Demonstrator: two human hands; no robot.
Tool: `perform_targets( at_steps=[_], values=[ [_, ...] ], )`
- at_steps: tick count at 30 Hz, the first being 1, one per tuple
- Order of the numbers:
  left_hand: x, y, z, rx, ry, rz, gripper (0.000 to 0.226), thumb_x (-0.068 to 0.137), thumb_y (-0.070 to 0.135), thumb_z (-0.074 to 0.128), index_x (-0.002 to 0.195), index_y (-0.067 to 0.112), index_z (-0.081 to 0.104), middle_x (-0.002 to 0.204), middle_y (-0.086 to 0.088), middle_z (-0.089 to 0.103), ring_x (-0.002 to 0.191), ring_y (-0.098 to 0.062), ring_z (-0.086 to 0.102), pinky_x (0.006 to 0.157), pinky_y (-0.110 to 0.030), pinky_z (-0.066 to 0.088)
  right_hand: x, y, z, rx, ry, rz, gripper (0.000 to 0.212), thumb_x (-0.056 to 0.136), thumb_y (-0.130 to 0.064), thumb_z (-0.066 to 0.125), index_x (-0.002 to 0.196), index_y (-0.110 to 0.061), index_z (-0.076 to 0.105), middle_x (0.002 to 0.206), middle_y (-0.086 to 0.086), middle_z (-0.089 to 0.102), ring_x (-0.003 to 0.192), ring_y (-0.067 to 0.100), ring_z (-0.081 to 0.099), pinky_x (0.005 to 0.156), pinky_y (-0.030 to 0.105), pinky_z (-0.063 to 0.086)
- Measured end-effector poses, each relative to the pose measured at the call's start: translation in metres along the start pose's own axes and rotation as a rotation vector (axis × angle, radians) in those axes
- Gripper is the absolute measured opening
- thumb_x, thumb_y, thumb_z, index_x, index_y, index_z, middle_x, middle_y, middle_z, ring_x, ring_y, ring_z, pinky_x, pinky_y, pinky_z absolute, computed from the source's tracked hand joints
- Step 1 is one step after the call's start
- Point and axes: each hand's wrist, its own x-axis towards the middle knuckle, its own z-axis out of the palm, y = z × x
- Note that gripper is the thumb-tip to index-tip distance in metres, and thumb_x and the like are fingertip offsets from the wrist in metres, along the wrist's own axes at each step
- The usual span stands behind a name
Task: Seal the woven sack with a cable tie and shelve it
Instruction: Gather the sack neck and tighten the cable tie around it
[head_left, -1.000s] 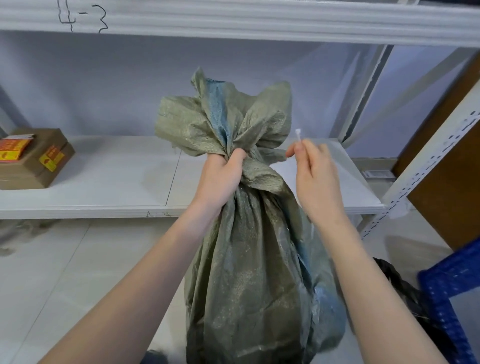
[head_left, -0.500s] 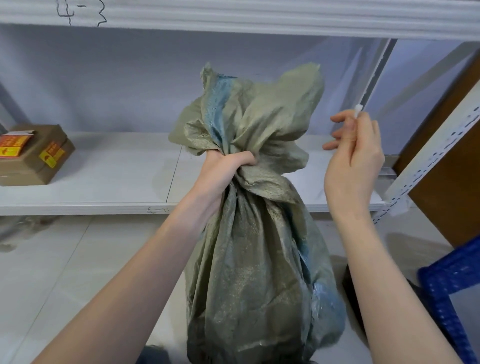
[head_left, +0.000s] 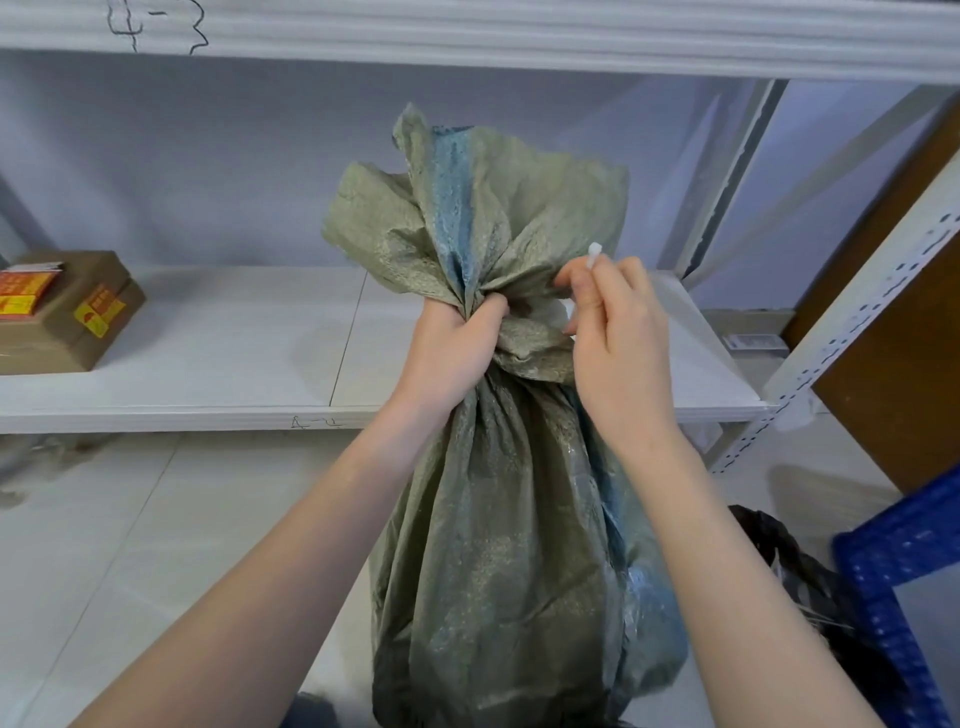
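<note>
sack (head_left: 498, 519): coarse woven plastic cloth, olive with a blue stripe, faintly shiny (crinkled at the neck)
cable tie (head_left: 594, 255): smooth white plastic
shelf (head_left: 208, 358) behind the sack: matt white board, painted metal frame
box (head_left: 67, 317) on it: brown cardboard, glossy tape

The grey-green woven plastic sack (head_left: 498, 519) stands upright on the pale tiled floor (head_left: 130, 545), in front of the white metal shelf board (head_left: 208, 358). A brown cardboard box (head_left: 67, 317) sits on that board, far left. Right of the sack lies a crumpled black plastic bag (head_left: 800, 582), with a blue perforated frame (head_left: 898, 561) beyond it.
</note>
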Motion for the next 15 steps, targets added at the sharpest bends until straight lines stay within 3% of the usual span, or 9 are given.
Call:
perform_targets(
  at_steps=[2,4,6,9,12,15],
  values=[
    [0.0002,0.0008,0.0,-0.056,-0.016,-0.014,0.038,0.083,0.001,0.051,0.121,0.003,0.056,0.117,-0.007,0.066,0.101,-0.012,0.06,0.087,-0.02,0.048,-0.0009,0.0012,0.0022,-0.002,-0.031,-0.002,0.034,0.096,-0.024,0.035,0.095,-0.002,0.061,0.087,0.012,0.05,0.073,0.028,0.056,0.071,0.039,0.043],
    [-0.0004,0.0012,-0.0019,-0.123,-0.05,-0.05,0.04,0.081,-0.006,0.05,0.121,-0.003,0.054,0.102,-0.006,0.067,0.085,-0.008,0.062,0.069,-0.014,0.051,-0.0011,0.0025,0.0035,0.004,-0.038,-0.007,0.032,0.097,-0.023,0.038,0.094,-0.001,0.061,0.088,0.014,0.053,0.074,0.03,0.057,0.072,0.044,0.046],
    [-0.0018,0.0038,-0.0042,-0.18,-0.111,-0.077,0.039,0.078,-0.011,0.052,0.116,-0.007,0.056,0.086,-0.001,0.066,0.07,-0.004,0.064,0.058,-0.014,0.05,-0.0008,0.0036,0.0039,-0.002,-0.033,0.003,0.029,0.097,-0.02,0.041,0.092,-0.001,0.063,0.087,0.014,0.056,0.075,0.027,0.056,0.073,0.041,0.045],
    [-0.0032,0.0064,-0.0038,-0.208,-0.123,-0.053,0.039,0.074,-0.015,0.061,0.111,-0.002,0.061,0.09,-0.001,0.07,0.079,-0.006,0.069,0.068,-0.017,0.055,-0.0003,0.0058,0.003,-0.028,-0.02,0.034,0.023,0.094,-0.018,0.049,0.091,-0.004,0.067,0.086,0.012,0.064,0.076,0.023,0.056,0.072,0.033,0.042],
    [-0.003,0.0039,-0.0009,-0.232,-0.002,-0.023,0.04,0.077,-0.007,0.065,0.114,0.008,0.061,0.108,-0.004,0.07,0.098,-0.012,0.067,0.084,-0.023,0.055,-0.0009,0.006,0.0021,-0.028,-0.039,0.078,0.018,0.091,-0.019,0.054,0.091,-0.009,0.069,0.083,0.008,0.071,0.076,0.026,0.062,0.074,0.04,0.048],
    [-0.007,0.0039,0.003,-0.262,0.008,0.0,0.036,0.083,0.004,0.065,0.118,0.012,0.06,0.116,-0.002,0.068,0.106,-0.011,0.064,0.091,-0.025,0.053,-0.0018,0.0041,0.0031,0.007,-0.043,0.131,0.015,0.089,-0.02,0.058,0.086,-0.011,0.07,0.076,0.006,0.073,0.073,0.026,0.065,0.074,0.044,0.051]
  ],
)
